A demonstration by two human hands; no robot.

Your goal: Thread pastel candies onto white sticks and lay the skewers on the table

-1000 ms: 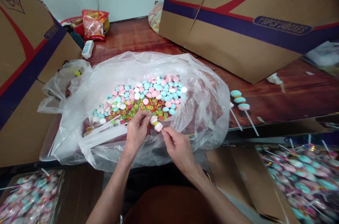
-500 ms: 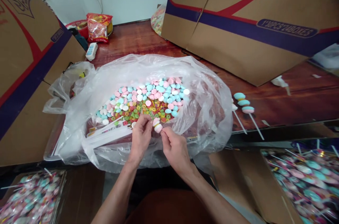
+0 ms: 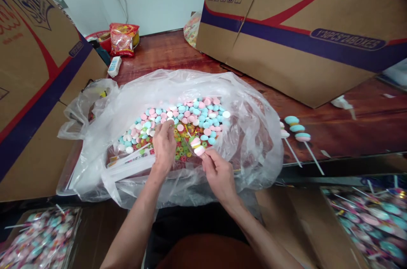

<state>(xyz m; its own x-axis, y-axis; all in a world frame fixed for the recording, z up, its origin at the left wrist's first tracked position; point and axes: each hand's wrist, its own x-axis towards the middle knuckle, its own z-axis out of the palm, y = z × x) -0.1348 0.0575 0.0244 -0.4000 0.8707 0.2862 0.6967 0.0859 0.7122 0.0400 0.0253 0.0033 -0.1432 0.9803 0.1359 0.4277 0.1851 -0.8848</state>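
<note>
My right hand (image 3: 219, 174) pinches the lower end of a candy stick (image 3: 197, 147). Pink-and-white candies and a yellow-green ring are threaded on it, and its bare tip points up and left. Over the left part of the candy pile is my left hand (image 3: 164, 146), its fingers curled together at the pastel candies (image 3: 193, 110). Whatever lies between those fingertips is hidden. Small coloured ring candies (image 3: 182, 150) lie between the two hands. White sticks (image 3: 133, 163) rest beside my left wrist, all inside a clear plastic sheet (image 3: 251, 141).
Finished candy sticks (image 3: 297, 128) lie on the red-brown table (image 3: 162, 54) at right. Large cartons (image 3: 286, 35) stand behind and at left. Below the table edge are boxes of wrapped candy sticks (image 3: 375, 218). A red candy packet (image 3: 123, 40) sits at the back.
My left hand has left the candy stick and moved up and left to the pastel candies. My right hand, still holding the stick, has shifted slightly right.
</note>
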